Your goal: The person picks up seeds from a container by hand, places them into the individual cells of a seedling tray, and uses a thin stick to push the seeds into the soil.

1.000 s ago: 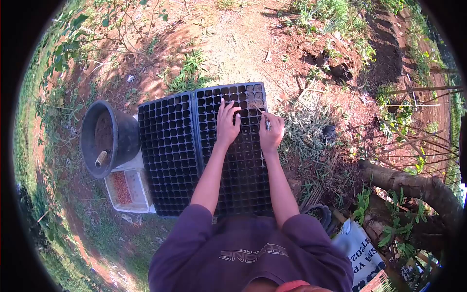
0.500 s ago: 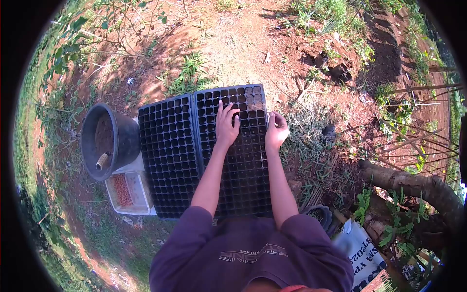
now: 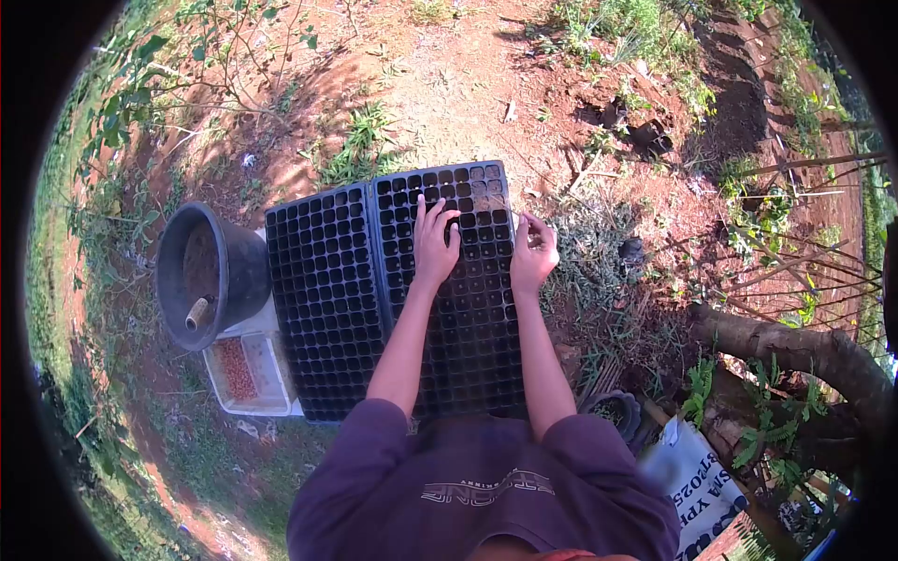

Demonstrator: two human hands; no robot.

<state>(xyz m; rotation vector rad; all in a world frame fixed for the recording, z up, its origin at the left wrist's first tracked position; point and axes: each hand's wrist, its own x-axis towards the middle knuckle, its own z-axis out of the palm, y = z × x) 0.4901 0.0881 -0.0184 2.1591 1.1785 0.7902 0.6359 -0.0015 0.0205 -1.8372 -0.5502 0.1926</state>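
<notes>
Points away from the body along its long side, leaning a bit left at the far end: the right black plastic tray with many little square cups (image 3: 468,327). Lies flat, just beside the left black plastic tray with the same cups (image 3: 327,299), its long side going nearly the same way. Sits right under the left hand (image 3: 436,248), with fingers spread over the cups. Has the right hand (image 3: 533,260) at its right edge, with thumb and pointing finger pinched together, maybe on something thin, too small to tell. Holds brown dirt (image 3: 488,187) in the far right cups. Rests outside among red-brown ground (image 3: 458,103) and green weeds (image 3: 360,150). Has a round dark grey tub (image 3: 245,271) on the left, near a white plastic box (image 3: 273,385) with small reddish bits (image 3: 234,369).
</notes>
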